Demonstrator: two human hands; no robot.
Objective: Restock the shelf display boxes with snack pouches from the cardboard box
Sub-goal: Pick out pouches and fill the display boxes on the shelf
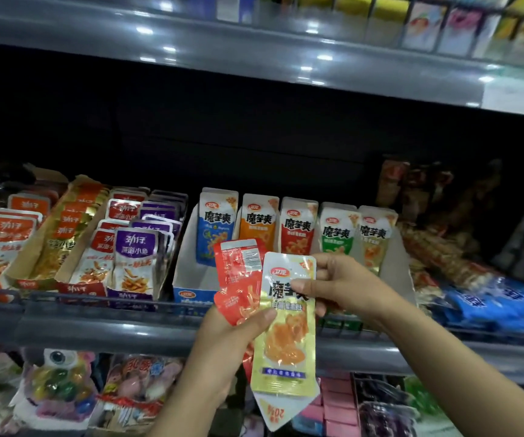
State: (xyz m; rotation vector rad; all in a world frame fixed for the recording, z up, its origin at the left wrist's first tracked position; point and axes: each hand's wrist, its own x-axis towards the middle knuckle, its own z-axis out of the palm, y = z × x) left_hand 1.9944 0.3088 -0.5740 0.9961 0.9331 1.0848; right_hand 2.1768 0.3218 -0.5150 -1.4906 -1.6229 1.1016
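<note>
My left hand [226, 339] grips a bunch of snack pouches in front of the middle shelf: a yellow pouch [286, 335] at the front and red pouches [241, 272] behind it. My right hand [339, 285] pinches the upper right part of the yellow pouch. Just behind stands a white-and-blue display box [191, 279] with a row of upright pouches: blue [215, 228], orange [259, 225], red [298, 228], green [336, 234] and yellow [377, 234]. The front half of that box holds nothing. No cardboard box shows.
To the left, display boxes hold orange, gold, red and purple fish-snack pouches [134, 257]. Blue packs [487, 301] and dark packets lie at the right. A grey shelf rail [96, 329] runs across the front. Toys and sweets fill the shelf below [62, 386].
</note>
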